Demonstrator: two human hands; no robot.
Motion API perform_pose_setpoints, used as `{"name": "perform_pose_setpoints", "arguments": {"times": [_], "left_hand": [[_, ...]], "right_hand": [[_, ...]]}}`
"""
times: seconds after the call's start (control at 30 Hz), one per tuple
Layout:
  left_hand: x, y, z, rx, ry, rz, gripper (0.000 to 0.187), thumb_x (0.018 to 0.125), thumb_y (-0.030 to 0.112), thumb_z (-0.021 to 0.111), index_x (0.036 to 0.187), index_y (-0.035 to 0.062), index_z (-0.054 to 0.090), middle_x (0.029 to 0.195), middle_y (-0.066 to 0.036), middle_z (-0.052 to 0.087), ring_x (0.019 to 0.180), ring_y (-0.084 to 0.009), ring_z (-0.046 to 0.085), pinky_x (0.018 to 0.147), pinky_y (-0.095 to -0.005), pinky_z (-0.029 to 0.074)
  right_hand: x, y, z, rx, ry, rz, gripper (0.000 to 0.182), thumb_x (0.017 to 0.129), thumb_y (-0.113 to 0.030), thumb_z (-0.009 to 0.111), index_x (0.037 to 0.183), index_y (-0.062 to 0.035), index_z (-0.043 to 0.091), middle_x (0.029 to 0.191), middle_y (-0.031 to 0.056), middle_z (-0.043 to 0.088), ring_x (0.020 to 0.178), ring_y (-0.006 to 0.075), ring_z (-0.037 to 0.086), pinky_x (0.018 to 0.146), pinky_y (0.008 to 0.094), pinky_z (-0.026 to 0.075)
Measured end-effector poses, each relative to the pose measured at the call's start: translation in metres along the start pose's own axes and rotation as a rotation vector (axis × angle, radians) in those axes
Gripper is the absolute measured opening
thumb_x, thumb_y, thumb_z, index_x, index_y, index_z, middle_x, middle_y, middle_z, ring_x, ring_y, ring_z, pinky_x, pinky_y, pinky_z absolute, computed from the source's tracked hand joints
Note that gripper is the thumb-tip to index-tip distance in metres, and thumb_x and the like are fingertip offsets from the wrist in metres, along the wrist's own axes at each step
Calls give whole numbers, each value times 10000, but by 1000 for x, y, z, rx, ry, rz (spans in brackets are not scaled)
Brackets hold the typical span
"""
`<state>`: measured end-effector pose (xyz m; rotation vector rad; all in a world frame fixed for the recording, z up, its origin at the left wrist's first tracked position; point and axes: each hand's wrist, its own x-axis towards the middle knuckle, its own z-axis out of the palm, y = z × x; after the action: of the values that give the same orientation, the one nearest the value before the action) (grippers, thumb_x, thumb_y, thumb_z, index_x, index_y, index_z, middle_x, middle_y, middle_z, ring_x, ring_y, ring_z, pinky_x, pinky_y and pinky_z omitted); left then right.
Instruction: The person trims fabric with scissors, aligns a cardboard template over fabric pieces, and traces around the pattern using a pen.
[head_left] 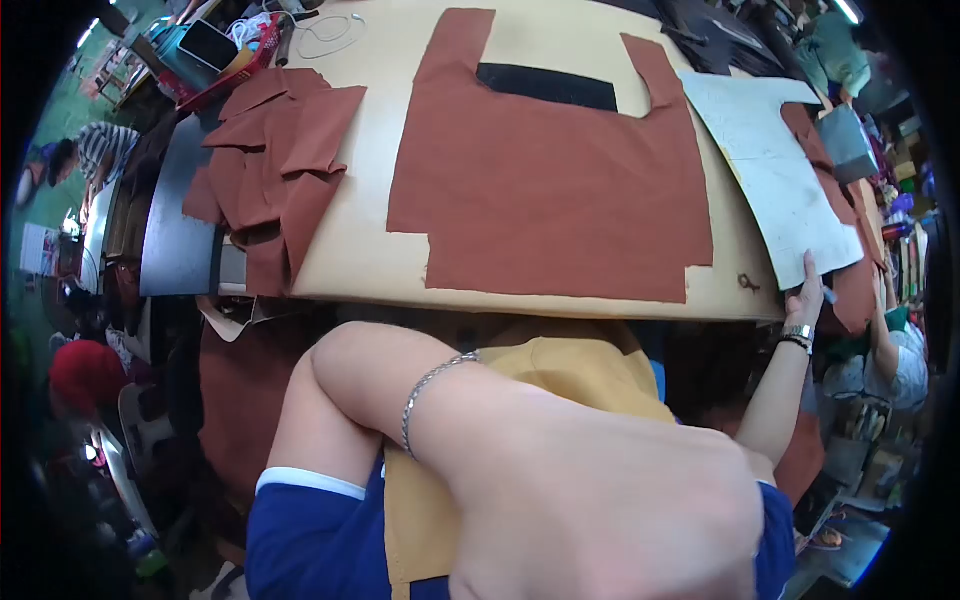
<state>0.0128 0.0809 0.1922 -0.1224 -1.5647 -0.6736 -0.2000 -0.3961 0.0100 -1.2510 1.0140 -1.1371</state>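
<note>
Close to the camera, my left hand (610,500) is large and blurred, its back turned up and a braided bracelet on the wrist; its fingers are hidden. At the right table edge, my right hand (806,290) touches the lower end of a white pattern sheet (765,160), partly beneath it, with a finger on top. A reddish-brown cut piece (560,190) lies flat on the table (350,260) in front of me, with a black piece (550,87) at its notch. Folded reddish-brown pieces (270,160) are heaped at the left.
A red basket (225,75) with a phone stands at the back left beside a white cable (335,40). Dark material (720,40) lies at the back right. Other people are at work left (105,150) and right (895,350). A small dark item (748,282) sits near the front edge.
</note>
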Motion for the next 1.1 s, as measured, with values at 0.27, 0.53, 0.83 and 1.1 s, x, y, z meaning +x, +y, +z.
{"name": "perform_pose_setpoints", "arguments": {"times": [0.27,0.53,0.83,1.1], "left_hand": [[-95,-21,-55,855,185,-627,251,924,271,564,846,35,601,749,-123,588,756,-335,576,676,-402,463],[-180,-17,-125,838,918,-887,272,1031,278,444,1051,69,617,984,-6,607,939,-93,561,843,-259,435],[-162,-3,-188,51,1293,-743,759,924,556,518,1468,68,310,1409,-112,466,1236,-243,508,1007,-389,439],[-218,90,-165,617,1565,-715,542,902,71,630,1383,1,390,1262,-125,568,1141,-200,571,969,-338,492]], "right_hand": [[10,-184,48,-916,-45,-1138,379,936,-47,562,1315,-59,549,1253,100,593,1105,211,606,956,340,502],[-50,-267,125,-803,-239,-1286,400,926,-60,555,1325,-85,554,1272,63,594,1126,161,592,980,294,479],[-130,-208,229,432,-906,-172,362,927,-265,641,1212,-45,605,1109,48,661,963,110,637,836,254,518],[-87,-70,174,-71,-780,-21,492,863,-317,724,1209,-2,569,1059,51,657,883,117,626,762,260,525]]}}
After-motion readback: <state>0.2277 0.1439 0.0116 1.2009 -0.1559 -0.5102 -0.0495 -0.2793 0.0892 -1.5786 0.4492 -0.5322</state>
